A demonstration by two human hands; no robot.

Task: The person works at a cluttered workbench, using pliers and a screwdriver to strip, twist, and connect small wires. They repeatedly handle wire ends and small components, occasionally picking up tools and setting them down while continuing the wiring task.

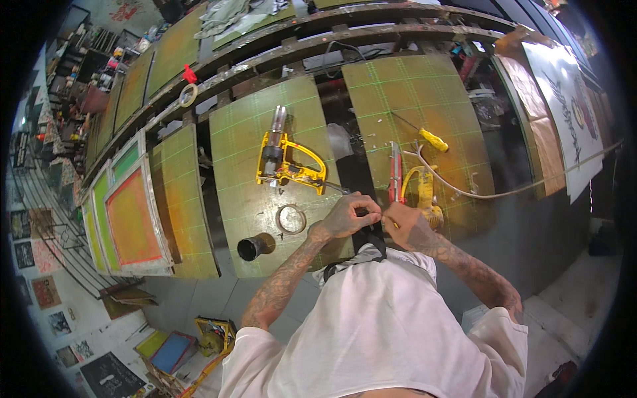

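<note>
Both hands meet at the centre of the frame, just above the white shirt [385,318]. The left hand [348,215] has its fingers curled in and pinching a small dark object [363,213], too small to make out, and the right hand [406,224] is bunched close against it, fingertips pressed toward the same spot, so the two hands touch over the dark gap between two green gridded boards. The left board [245,172] carries a yellow power drill [285,162] lying flat just up and left of the hands, a roll of clear tape [290,219] right beside the left wrist, and a short black cylinder [254,247] at its lower edge. On the right board [424,99] lie a yellow-handled screwdriver [428,138], a red-and-grey utility knife [395,176] just above the right hand, and a second yellow tool [424,196] partly hidden behind that hand, a pale cord [504,192] trailing off to the right. At the far left stands an orange printing screen [133,222] in a pale frame. At the upper right hangs a long white printed sheet [564,99] with dark and red artwork beside a brown panel. At the lower left, small square prints [45,292] in red, black and white line the edge, with a blue screen [174,350] low down near a yellow frame.
</note>
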